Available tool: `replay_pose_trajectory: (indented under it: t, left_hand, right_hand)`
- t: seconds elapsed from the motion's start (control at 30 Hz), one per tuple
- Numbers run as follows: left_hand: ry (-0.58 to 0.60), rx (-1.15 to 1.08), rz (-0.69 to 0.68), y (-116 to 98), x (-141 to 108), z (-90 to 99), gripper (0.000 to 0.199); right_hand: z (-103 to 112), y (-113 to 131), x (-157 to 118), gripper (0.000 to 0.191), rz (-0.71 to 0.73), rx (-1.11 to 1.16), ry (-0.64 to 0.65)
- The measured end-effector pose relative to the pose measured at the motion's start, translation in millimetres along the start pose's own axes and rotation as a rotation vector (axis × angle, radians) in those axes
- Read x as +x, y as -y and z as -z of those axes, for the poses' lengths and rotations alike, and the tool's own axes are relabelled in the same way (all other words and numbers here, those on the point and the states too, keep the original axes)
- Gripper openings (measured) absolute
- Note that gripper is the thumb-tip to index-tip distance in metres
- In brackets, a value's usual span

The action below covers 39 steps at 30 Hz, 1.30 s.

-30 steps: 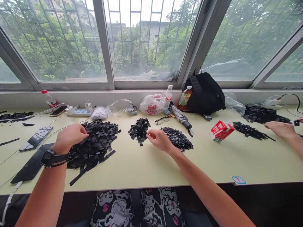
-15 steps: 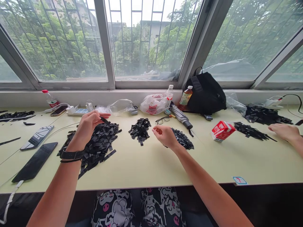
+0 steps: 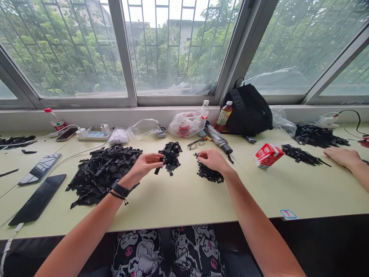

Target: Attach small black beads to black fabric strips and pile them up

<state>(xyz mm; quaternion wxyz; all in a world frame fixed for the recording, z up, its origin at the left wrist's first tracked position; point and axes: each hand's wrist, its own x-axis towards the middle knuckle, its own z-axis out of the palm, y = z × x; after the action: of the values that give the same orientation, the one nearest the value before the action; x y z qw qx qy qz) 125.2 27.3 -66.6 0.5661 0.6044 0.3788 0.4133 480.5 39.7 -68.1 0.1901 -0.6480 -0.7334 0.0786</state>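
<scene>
"What's the left hand (image 3: 145,164) doing?"
"Pinching a black strip (image 3: 158,165) just beside the small strip pile (image 3: 171,157) on the bench (image 3: 184,202)."
"And the right hand (image 3: 212,158)?"
"Curled over the black beads (image 3: 210,174), touching them; can't tell if it's holding any"

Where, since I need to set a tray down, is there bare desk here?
Widest patch: between the right forearm and the red-and-white carton, down to the desk's front edge. Crowded: the back strip, with bag, glasses, umbrella; and the black strip piles.
</scene>
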Motion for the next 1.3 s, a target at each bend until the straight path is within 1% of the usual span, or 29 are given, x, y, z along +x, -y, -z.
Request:
replay_pose_trajectory:
  t: [0.07,0.2,0.37,0.43,0.5,0.57,0.63,0.7,0.77,0.8,0.87,0.97,1.07,1.3]
  left_hand:
    - [0.005,0.004,-0.008,3,-1,-3.1,0.053]
    - [0.008,-0.049,-0.010,2,-4,-8.1,0.057]
    - [0.016,-0.093,-0.004,2,-8,-14.6,0.063]
    - [0.021,-0.081,0.004,4,-9,-18.2,0.061]
    - [0.030,-0.085,0.007,5,-11,-21.9,0.053]
    - [0.047,-0.107,0.004,6,-11,-25.4,0.047]
    - [0.066,-0.131,0.001,8,-11,-27.9,0.046]
    - [0.076,-0.143,0.008,10,-10,-29.3,0.048]
    - [0.080,-0.156,0.029,12,-10,-29.8,0.049]
    - [0.081,-0.168,0.045,13,-9,-29.9,0.049]
    - [0.082,-0.207,0.082,14,-9,-29.8,0.047]
    - [0.095,-0.281,0.130,14,-9,-29.7,0.045]
    - [0.120,-0.336,0.156,14,-10,-30.2,0.045]
    - [0.157,-0.346,0.161,12,-11,-30.7,0.049]
  right_hand:
    - [-3,2,0,0.013,0.003,-0.014,0.022]
    - [-8,7,-1,0.008,-0.014,-0.047,0.038]
    - [-12,4,-1,0.004,-0.031,-0.025,0.066]
    - [-12,3,0,0.004,-0.032,-0.007,0.071]
    - [-12,5,-1,0.004,-0.012,0.029,0.062]
    - [-12,13,-3,0.009,0.044,0.095,0.050]
    - [-12,27,-7,0.015,0.138,0.205,0.033]
    - [-14,45,-12,0.017,0.243,0.382,0.014]
    - [-19,65,-17,0.019,0.324,0.608,0.033]
    - [-22,74,-19,0.020,0.349,0.703,0.051]
    - [-29,87,-23,0.022,0.382,0.824,0.069]
    - [-37,97,-26,0.024,0.420,0.857,0.031]
    - [-41,98,-27,0.028,0.441,0.829,-0.017]
    - [-36,102,-31,0.025,0.475,0.794,0.033]
